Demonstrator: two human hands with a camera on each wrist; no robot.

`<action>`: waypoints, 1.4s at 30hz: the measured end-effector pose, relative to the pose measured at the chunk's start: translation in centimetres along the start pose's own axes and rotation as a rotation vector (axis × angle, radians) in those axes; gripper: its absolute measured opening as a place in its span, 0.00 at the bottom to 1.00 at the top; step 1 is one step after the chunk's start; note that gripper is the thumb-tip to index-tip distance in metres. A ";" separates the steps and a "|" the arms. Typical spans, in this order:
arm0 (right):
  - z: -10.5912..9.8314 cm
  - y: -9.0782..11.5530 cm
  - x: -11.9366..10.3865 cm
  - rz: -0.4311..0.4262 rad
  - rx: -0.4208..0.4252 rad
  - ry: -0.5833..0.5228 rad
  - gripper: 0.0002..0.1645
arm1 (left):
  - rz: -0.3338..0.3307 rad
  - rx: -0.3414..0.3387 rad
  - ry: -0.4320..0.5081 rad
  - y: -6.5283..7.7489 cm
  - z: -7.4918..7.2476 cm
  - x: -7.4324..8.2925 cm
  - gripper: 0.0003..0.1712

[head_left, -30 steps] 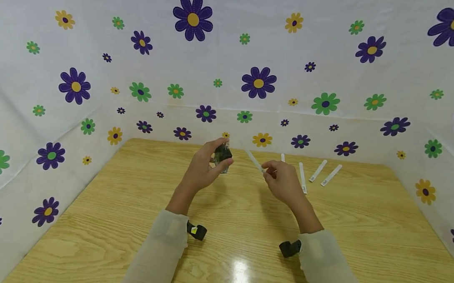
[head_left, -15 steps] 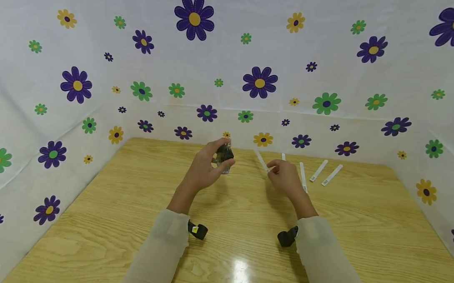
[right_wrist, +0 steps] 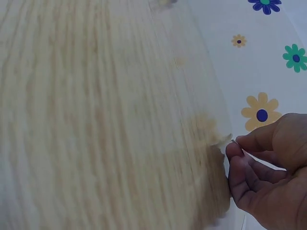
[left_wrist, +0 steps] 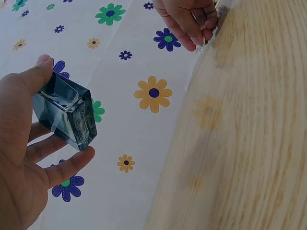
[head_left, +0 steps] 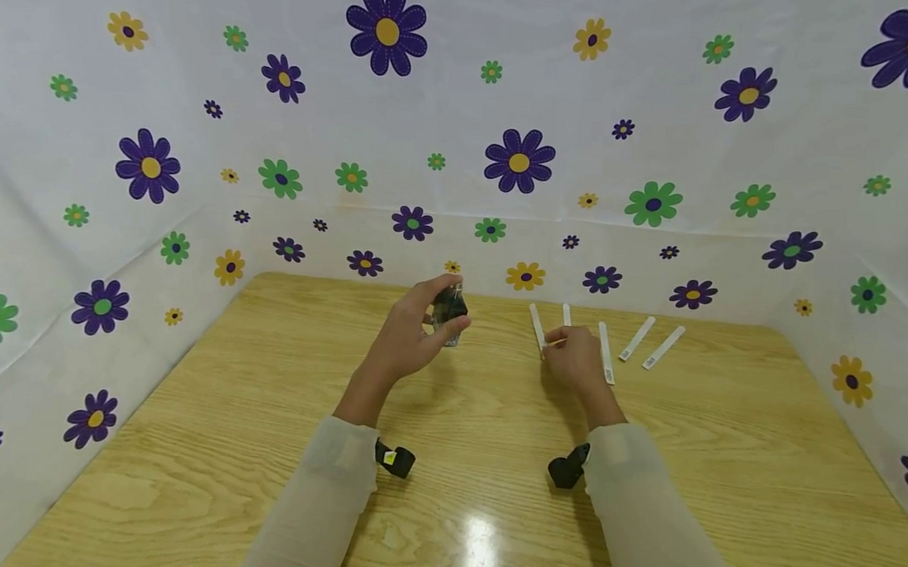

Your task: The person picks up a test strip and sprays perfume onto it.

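In the head view my left hand [head_left: 403, 336] holds a small perfume bottle [head_left: 451, 308] above the table, between thumb and fingers. The left wrist view shows this bottle [left_wrist: 67, 111] as a faceted block of dark blue-grey glass, tilted. To its right, my right hand [head_left: 574, 360] pinches the near end of a white paper test strip [head_left: 537, 324], low over the table. Thumb and fingertips meet on the strip [left_wrist: 193, 72] in the left wrist view. Another strip [head_left: 566, 314] lies just behind the right hand, partly hidden by it.
Right of the right hand lie more white strips: one [head_left: 606, 353] close by, then two slanted ones, one [head_left: 636, 339] beside another [head_left: 664, 347]. They have small printed marks at their near ends. A flower-printed cloth [head_left: 429, 132] walls the wooden table [head_left: 448, 450] at back and sides.
My right hand has moved slightly right and lower with the strip, which now stands steeper in the head view, alongside the others. The left hand keeps the bottle in nearly the same place.
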State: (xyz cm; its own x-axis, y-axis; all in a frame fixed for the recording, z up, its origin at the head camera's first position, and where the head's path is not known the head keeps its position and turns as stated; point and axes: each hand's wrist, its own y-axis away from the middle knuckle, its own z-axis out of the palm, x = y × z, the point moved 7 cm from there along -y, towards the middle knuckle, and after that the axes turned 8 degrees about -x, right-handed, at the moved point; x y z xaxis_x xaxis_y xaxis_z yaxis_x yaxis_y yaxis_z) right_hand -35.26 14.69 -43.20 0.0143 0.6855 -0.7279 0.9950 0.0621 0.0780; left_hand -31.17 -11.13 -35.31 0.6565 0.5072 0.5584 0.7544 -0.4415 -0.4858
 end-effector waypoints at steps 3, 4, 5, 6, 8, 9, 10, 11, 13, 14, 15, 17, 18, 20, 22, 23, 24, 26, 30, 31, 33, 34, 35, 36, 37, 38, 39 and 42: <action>0.1 0.1 -0.2 0.007 0.005 0.003 0.14 | -0.007 -0.004 0.003 0.1 0.0 0.0 0.34; 0.2 0.1 -0.3 0.005 0.005 0.007 0.14 | -0.008 -0.004 0.005 0.1 0.0 0.0 0.34; 0.2 0.2 -0.4 0.003 0.005 0.009 0.14 | -0.011 -0.006 0.006 0.1 0.0 0.0 0.35; 0.3 0.2 -0.6 -0.001 0.003 0.012 0.14 | -0.012 -0.006 0.007 0.1 -0.1 0.0 0.35; 0.3 0.2 -0.8 -0.012 -0.001 0.020 0.14 | -0.015 -0.008 0.008 0.1 -0.1 0.0 0.34; 0.3 0.3 -0.9 -0.016 -0.004 0.024 0.14 | -0.015 -0.009 0.008 0.0 -0.1 0.0 0.34; 0.3 0.3 -1.0 -0.022 -0.004 0.029 0.13 | -0.015 -0.009 0.009 0.0 -0.1 0.0 0.34; 0.3 0.3 -1.1 -0.026 -0.007 0.032 0.13 | -0.014 -0.009 0.009 0.0 -0.1 0.0 0.34; 0.3 0.3 -1.2 -0.032 -0.016 0.042 0.13 | -0.014 -0.008 0.009 0.0 -0.1 0.0 0.34; 0.3 0.4 -1.2 -0.031 -0.023 0.043 0.13 | -0.014 -0.007 0.009 0.0 -0.1 -0.1 0.34; 0.4 0.4 -1.2 -0.030 -0.031 0.045 0.14 | -0.014 -0.006 0.008 0.0 -0.1 -0.1 0.34; 0.4 0.4 -1.2 -0.031 -0.049 0.052 0.14 | -0.015 -0.004 0.008 0.0 -0.1 -0.1 0.35; 0.4 0.4 -1.2 -0.033 -0.058 0.056 0.14 | -0.015 -0.003 0.007 0.0 -0.1 -0.1 0.35; 0.3 0.5 -1.2 -0.042 -0.073 0.070 0.14 | -0.015 -0.003 0.009 0.0 -0.1 -0.1 0.35; 0.0 0.6 -1.3 -0.064 -0.078 0.098 0.15 | -0.016 -0.004 0.009 0.0 -0.1 -0.2 0.35; -0.2 0.6 -1.4 -0.072 -0.078 0.106 0.15 | -0.017 -0.005 0.008 0.0 -0.1 -0.2 0.35; -0.4 0.7 -1.4 -0.082 -0.077 0.114 0.15 | -0.019 -0.006 0.008 0.0 -0.1 -0.2 0.35; -0.7 0.9 -1.4 -0.096 -0.076 0.123 0.15 | -0.019 -0.005 0.005 0.0 0.0 -0.3 0.35; -1.4 1.1 -1.1 -0.107 -0.075 0.125 0.16 | -0.018 0.000 -0.002 0.0 0.0 -0.4 0.35; -1.6 1.1 -0.9 -0.108 -0.073 0.127 0.17 | -0.016 0.001 -0.004 0.0 0.0 -0.4 0.35; -1.9 1.1 -0.7 -0.113 -0.068 0.136 0.17 | -0.016 -0.001 -0.006 0.0 0.0 -0.5 0.35; -2.1 1.0 -0.6 -0.114 -0.067 0.137 0.17 | -0.016 -0.002 -0.006 0.0 0.0 -0.5 0.35; -2.2 1.0 -0.5 -0.115 -0.063 0.140 0.17 | -0.016 -0.002 -0.004 0.0 0.0 -0.5 0.34; -2.3 1.0 -0.4 -0.117 -0.063 0.141 0.17 | -0.015 -0.003 0.000 0.0 0.0 -0.6 0.34; -2.4 0.9 -0.2 -0.115 -0.063 0.141 0.17 | -0.015 -0.004 0.004 0.0 0.0 -0.6 0.34; -2.5 0.9 -0.1 -0.114 -0.065 0.141 0.17 | -0.016 -0.005 0.009 0.0 0.0 -0.6 0.34; -2.6 0.8 0.0 -0.108 -0.068 0.140 0.18 | -0.015 -0.007 0.014 0.0 0.0 -0.6 0.34; -2.8 0.7 0.4 -0.087 -0.081 0.146 0.20 | -0.014 -0.013 0.026 0.1 0.0 -0.6 0.34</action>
State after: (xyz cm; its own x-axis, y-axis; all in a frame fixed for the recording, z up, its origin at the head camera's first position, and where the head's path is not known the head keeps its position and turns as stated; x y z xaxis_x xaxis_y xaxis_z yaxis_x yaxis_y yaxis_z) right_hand -34.86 17.04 -41.55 -0.0920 0.7728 -0.6280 0.9806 0.1800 0.0779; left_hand -31.51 -11.43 -35.69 0.6456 0.4941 0.5823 0.7632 -0.4441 -0.4693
